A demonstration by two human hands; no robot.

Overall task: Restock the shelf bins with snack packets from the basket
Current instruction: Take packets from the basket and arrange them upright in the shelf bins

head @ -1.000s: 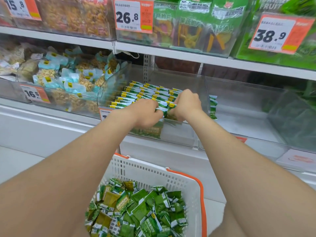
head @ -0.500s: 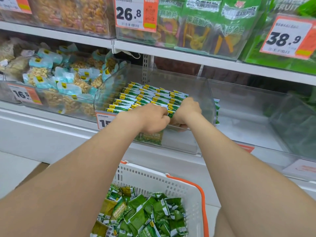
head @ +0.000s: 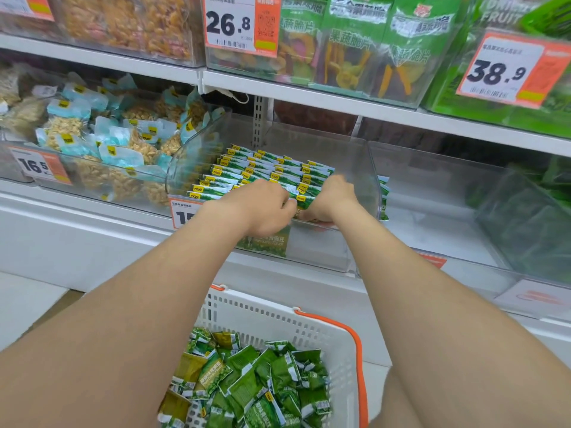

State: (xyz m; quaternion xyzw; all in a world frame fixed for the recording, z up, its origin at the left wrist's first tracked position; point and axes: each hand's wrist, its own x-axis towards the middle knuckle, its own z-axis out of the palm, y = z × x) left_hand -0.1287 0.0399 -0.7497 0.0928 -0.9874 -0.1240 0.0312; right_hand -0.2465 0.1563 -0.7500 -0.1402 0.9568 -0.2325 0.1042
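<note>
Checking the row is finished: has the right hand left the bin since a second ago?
No. The right hand stays on the front packets, just inside the front rim of the clear bin; only the camera shifted.

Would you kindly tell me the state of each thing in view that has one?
shelved packets: upright, in neat rows.
left hand: fingers curled, pinching shelved packets.
right hand: fingers curled, gripping shelved packets.
clear bin: open-topped, partly filled.
basket: holding a heap of loose packets.
blue-packet bin: heaped full.

Shelf price tags point(head: 241, 23) read 26.8, 38.9 and 16.5.
</note>
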